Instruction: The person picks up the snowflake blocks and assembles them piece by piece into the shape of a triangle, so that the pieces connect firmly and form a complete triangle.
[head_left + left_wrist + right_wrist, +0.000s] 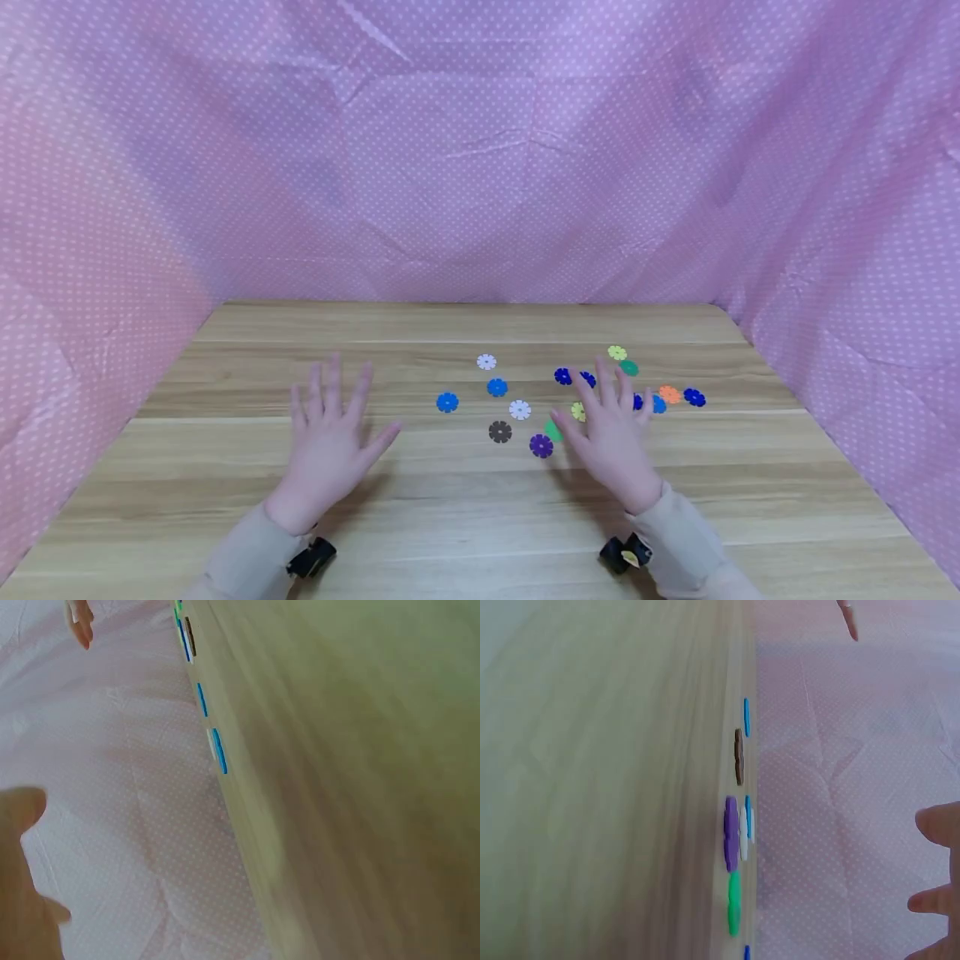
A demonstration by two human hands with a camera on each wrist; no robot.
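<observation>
Both hands hover over a wooden table with fingers spread, holding nothing. The left hand [326,446] is left of the scattered notched plastic discs, nearest a blue disc [447,402]. Over the right-hand discs is the right hand [617,446], partly hiding a yellow disc [577,412], a green disc [553,431] and a dark blue disc [637,402]. By its thumb lies a purple disc [541,446]. A brown disc [500,432], white disc [520,409] and second blue disc [497,387] lie between the hands. In the right wrist view, the purple disc [731,834] appears edge-on.
Farther right are an orange disc [670,394] and a dark blue disc [694,397]. A yellow-green disc [617,352] and a darker green disc [628,367] lie toward the back. Pink dotted cloth [480,167] surrounds the wooden table [420,533] at the back and sides.
</observation>
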